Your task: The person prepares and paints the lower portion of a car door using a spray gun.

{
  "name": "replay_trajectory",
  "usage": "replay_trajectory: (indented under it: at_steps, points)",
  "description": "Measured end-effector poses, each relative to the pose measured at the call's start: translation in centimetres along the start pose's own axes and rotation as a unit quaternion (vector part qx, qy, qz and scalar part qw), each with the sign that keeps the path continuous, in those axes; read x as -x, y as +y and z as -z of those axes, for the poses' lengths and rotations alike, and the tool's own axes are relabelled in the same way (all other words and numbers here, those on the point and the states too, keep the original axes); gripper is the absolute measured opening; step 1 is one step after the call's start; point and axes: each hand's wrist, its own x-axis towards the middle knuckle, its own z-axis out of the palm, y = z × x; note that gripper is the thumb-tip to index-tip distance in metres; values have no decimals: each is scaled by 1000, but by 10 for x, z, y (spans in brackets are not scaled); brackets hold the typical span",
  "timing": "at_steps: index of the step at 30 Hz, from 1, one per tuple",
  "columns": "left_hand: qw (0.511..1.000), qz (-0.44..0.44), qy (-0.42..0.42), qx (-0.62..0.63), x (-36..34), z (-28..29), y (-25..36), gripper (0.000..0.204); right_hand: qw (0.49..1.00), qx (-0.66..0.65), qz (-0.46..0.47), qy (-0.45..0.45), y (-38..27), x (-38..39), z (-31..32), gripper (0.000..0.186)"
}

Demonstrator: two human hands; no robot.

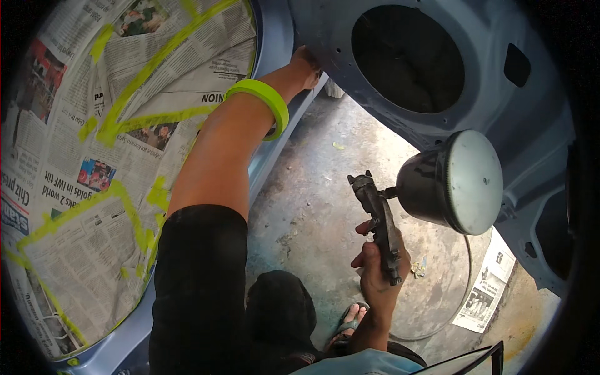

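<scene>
My right hand [379,265] is wrapped around the handle of a dark spray gun [380,219], held over the floor. A round paint cup [476,181] with a pale lid is fixed to the gun's side. My left hand [306,67] reaches forward to where the blue-grey car door [328,34] meets the car body [275,44]. Its fingers lie in shadow, so their grip is hard to make out. Around my left forearm hangs a yellow-green roll of masking tape [257,94].
Newspaper [69,187] stuck down with yellow-green tape covers the car's opening on the left. The door panel, with a large round hole [407,59], stands at the right. A hose [470,269] curves across the stained concrete floor [300,219] beside a loose newspaper sheet [486,284].
</scene>
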Motion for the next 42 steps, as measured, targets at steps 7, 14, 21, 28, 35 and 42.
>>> replay_trajectory:
  at_steps: [7, 14, 21, 28, 35, 42]
  points:
    - [640, 357, 516, -444, -66, -120, -18, 45, 999, 24, 36, -27, -2, 1, 0, 46]
    - [978, 42, 122, -161, -34, -67, 7, 42, 1000, 1, 8, -16, -6, -2, 5, 44]
    - [985, 45, 159, 45, -18, -52, 0, 37, 999, -7, -14, -31, -7, 0, 8, 44]
    - [979, 25, 138, 149, -49, -65, -11, 48, 999, -31, -15, -40, 1, 3, 7, 44]
    - [997, -79, 16, 3, -39, -95, -22, 40, 998, -11, 24, -60, -2, 0, 4, 44]
    - [977, -127, 139, 103, 92, -7, 58, 42, 999, 15, -1, -47, -9, -4, 14, 40]
